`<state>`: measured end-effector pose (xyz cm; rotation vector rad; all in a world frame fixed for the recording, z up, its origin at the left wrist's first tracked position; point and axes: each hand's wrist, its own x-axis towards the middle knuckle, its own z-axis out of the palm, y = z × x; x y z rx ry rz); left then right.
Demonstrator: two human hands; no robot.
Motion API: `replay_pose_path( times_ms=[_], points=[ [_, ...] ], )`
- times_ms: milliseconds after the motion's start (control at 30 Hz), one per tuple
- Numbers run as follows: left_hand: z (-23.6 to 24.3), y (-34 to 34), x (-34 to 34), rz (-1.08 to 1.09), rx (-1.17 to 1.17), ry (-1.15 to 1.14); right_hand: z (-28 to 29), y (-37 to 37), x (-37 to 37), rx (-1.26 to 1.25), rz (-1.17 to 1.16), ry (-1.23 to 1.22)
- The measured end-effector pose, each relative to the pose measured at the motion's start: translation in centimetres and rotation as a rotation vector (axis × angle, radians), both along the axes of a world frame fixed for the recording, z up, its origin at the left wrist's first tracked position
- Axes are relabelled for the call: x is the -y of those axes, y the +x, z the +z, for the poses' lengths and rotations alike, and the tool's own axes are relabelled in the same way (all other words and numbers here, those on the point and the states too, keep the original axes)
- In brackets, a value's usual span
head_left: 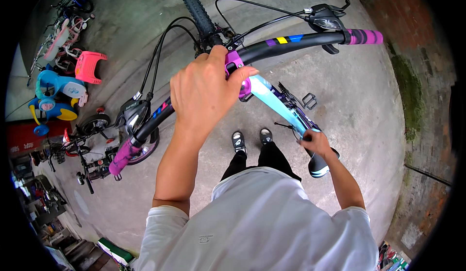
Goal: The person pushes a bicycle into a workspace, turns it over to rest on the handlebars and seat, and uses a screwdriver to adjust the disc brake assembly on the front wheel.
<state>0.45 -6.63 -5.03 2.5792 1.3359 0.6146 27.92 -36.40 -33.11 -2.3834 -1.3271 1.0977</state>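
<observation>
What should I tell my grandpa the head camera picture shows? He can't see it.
A person's left hand holds the black handlebar of a light blue bicycle beside its purple stem; the right hand is by the saddle. Ride-on toys stand at left.

We're at some bike shop, looks like: parked bikes [95, 124] and ride-on toys [57, 83] line the far left, stuff's [46, 200] piled near left, and we've got concrete floor [359, 125] underfoot, mossy brick [409, 96] on the right.
</observation>
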Motion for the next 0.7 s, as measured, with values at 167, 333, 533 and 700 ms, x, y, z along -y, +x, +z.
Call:
replay_pose_path(
  times_ms=[167, 333, 533, 700],
  points=[
    [0.0, -0.1, 0.1, 0.060, -0.018, 0.004, 6.6, -0.8, -10.6, -0.011, 0.091, 0.583],
    [0.2, 0.8, -0.4, 0.052, -0.039, 0.030, 15.5, -6.1, -19.8, -0.064, 0.145, 1.262],
    [0.2, 0.2, 0.2, 0.078, -0.074, 0.085, 25.9, -5.6, -22.9, 0.565, 0.488, 1.524],
    [-0.5, -0.1, 0.4, 0.046, -0.084, 0.234, 25.5, -4.1, -26.2, 1.042, 0.645, 1.287]
  ],
)
